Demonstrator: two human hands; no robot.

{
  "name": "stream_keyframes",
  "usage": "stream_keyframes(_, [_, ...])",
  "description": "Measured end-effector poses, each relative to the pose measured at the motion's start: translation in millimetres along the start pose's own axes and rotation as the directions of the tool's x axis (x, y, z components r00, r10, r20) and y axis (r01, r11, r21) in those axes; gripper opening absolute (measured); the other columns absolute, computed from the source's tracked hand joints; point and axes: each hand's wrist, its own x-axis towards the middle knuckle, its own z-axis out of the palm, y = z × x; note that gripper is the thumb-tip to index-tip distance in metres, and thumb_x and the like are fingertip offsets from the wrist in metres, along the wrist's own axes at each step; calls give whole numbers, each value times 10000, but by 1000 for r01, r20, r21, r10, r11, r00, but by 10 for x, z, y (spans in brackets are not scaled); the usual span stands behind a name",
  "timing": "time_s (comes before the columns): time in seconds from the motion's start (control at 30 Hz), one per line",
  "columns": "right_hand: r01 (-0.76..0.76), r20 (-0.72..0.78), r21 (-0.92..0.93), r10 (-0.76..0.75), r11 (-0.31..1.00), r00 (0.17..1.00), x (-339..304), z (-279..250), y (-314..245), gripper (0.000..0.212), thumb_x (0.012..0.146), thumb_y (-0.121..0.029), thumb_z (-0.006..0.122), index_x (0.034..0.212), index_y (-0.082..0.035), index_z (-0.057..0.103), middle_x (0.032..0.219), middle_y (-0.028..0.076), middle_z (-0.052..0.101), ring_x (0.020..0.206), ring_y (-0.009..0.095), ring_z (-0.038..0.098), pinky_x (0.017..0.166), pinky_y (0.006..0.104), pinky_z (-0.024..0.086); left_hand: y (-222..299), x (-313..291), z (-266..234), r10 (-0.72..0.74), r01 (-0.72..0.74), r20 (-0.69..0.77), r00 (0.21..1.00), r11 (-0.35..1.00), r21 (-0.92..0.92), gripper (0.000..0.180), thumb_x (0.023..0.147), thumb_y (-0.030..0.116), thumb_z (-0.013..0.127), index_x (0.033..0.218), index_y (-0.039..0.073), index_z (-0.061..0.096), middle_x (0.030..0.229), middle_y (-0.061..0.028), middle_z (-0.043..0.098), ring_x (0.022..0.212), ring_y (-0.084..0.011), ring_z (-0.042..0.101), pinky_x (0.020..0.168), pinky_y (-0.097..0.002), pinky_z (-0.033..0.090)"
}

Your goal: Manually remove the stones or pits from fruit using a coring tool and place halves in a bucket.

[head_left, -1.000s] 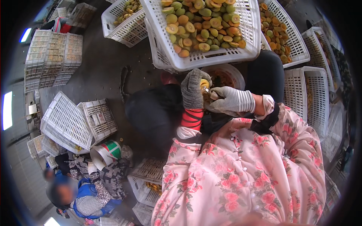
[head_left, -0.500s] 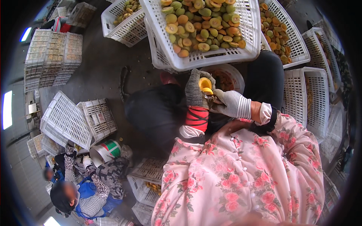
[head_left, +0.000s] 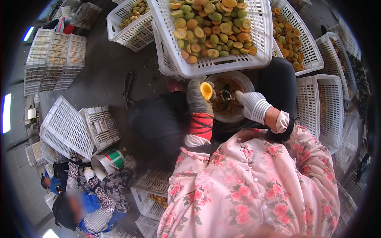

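Your right hand [head_left: 254, 106] draws off to three o'clock, seemingly gripping a looped metal tool [head_left: 226, 96] above the bucket [head_left: 247, 81]; your left hand [head_left: 194, 94] grasps a fruit half [head_left: 206, 91], apparently now hollowed.

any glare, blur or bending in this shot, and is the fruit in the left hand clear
in the head view, dark rounded edges frame the scene and the upper-left crate stack looks slanted; in the head view, a far-left light panel is blown out white; in the head view, the halved fruit in the left hand reads clearly, the right hand slightly soft
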Motion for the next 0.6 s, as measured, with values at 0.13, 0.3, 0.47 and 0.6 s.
stream_keyframes(0.13, [141, -349, 538, 67, 831, 935, 205, -76, -148, 260, 722, -91, 665, 929, -43, 515, 631, 98, 444, 597, 344, 514, 573, 351, 434, -434, 184, -100, 155, -185, 170, 973, 967, 173, 298, 830, 81, 527, 1123, 28, 556, 1020, -118, 594, 954, -267, 583, 865, -340, 462])
stream_keyframes(0.3, [224, -353, 497, -40, 838, 935, 270, -143, 42, 156, 735, -53, 620, 881, -25, 571, 664, 118, 508, 589, 277, 533, 577, 323, 450, -373, 166, -6, 314, -530, 516, 797, 774, 347, 286, 832, 107, 558, 1112, 46, 556, 988, -121, 607, 862, -260, 609, 781, -335, 499])
stream_keyframes(0.47, [-122, -696, 382, 372, 916, 614, 155, -832, 927, 189, 818, -134, 648, 976, -38, 608, 833, 122, 646, 686, 181, 625, 625, 290, 500, -128, 69, 74, -385, 409, 187, 904, 905, -117, 223, 903, 261, 516, 1028, 87, 577, 800, -67, 626, 571, -138, 576, 500, -257, 460])
stream_keyframes(0.6, [-120, -694, 233, 252, 965, 674, 514, -939, 1107, 232, 845, -195, 603, 1042, -73, 592, 839, 124, 656, 700, 231, 644, 654, 334, 512, -160, 45, 51, -327, 348, 186, 927, 932, -97, 231, 915, 296, 498, 997, 98, 581, 755, -49, 623, 525, -99, 557, 464, -233, 440])
